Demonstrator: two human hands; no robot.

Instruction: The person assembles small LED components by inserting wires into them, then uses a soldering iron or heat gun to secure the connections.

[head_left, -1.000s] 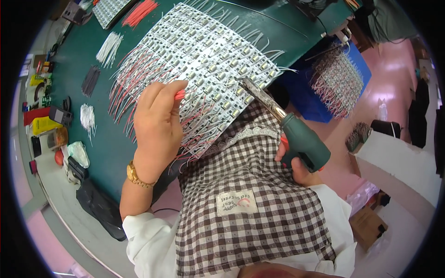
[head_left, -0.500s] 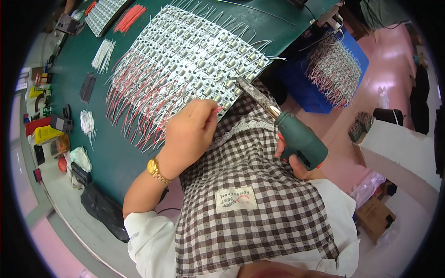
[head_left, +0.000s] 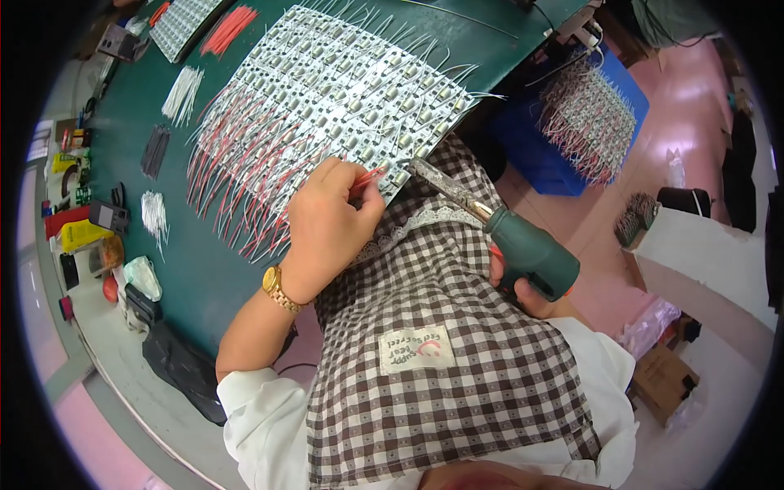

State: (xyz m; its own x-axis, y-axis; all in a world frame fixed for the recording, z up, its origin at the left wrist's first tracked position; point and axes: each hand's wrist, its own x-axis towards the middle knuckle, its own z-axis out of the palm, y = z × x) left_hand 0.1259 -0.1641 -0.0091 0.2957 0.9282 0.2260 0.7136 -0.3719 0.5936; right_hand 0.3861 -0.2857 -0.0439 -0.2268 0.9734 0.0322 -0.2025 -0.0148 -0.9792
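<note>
A white circuit-board panel (head_left: 327,77), covered with small metallic parts and red and white wires, lies on the green table with its near corner by my apron. My left hand (head_left: 328,220) is at that corner, thumb and fingers pinched on a red wire (head_left: 369,175) whose end meets the panel. My right hand (head_left: 529,296) grips a green soldering gun (head_left: 535,251), partly hidden behind its body. The gun's metal barrel slants up to the left, its tip close to the panel's right edge; whether it touches cannot be made out.
Bundles of red wires (head_left: 229,30), white wires (head_left: 183,94), black wires (head_left: 154,152) and more white wires (head_left: 153,216) lie left on the green table (head_left: 192,282). A blue bin (head_left: 523,163) with wired boards stands right. A black bag (head_left: 184,367) sits at the lower left.
My left hand has shifted slightly up and left, its fingers opening a little around the red wire. The soldering gun's tip has moved slightly left and down.
</note>
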